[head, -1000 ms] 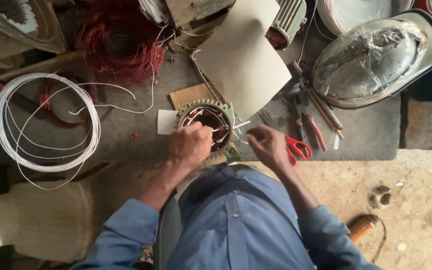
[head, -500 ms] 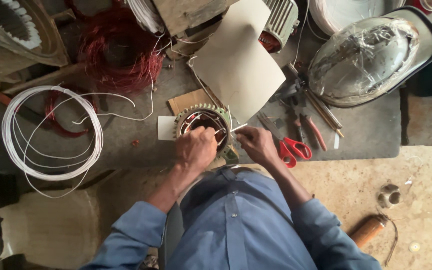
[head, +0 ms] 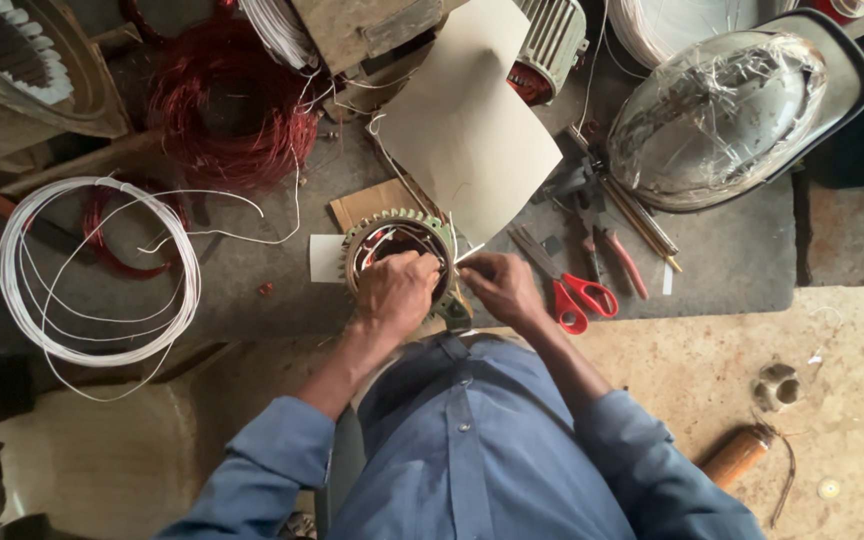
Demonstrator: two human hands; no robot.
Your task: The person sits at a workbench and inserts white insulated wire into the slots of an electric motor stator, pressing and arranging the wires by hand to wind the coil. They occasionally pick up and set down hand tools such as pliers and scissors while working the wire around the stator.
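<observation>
— Since a moment ago we see our left hand (head: 394, 292) slide further over the stator ring (head: 397, 245), and our right hand (head: 500, 287) draw in close beside it.

— Agreed. From the head view, our left hand lies curled on the ring's near rim, fingers tucked into the bore. Our right hand pinches a thin pale strip (head: 470, 253) at the ring's right edge.

— Around it?

— Red-handled scissors (head: 580, 297) lie just right of our right hand, pliers (head: 620, 258) beyond them. A pale paper sheet (head: 464, 130) leans behind the ring. White wire coil (head: 92, 270) sits well left, red copper windings (head: 227, 105) behind it.

— Our left hand hides the ring's near slots, so what the fingers touch we cannot tell.
</observation>
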